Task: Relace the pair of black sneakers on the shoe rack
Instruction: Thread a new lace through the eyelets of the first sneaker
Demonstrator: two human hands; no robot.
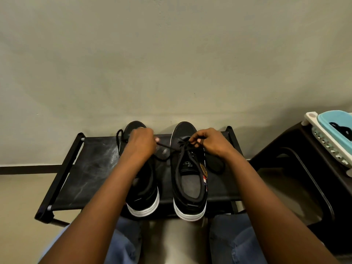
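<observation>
Two black sneakers with white soles stand side by side on a black shoe rack (85, 168), toes toward the wall. My left hand (141, 143) hovers over the left sneaker (144, 193) and pinches one end of a black lace (167, 146) that runs taut to the right sneaker (188, 180). My right hand (211, 141) pinches the lace at the right sneaker's front eyelets. More lace loops over the right shoe's side, and a loose lace end sticks up beside the left shoe's toe.
A plain wall rises behind the rack. At the right stands a dark stool (297, 180) bearing a white basket and a blue tub (335, 122) with a black lace inside. My knees in blue jeans (234, 242) are below the rack.
</observation>
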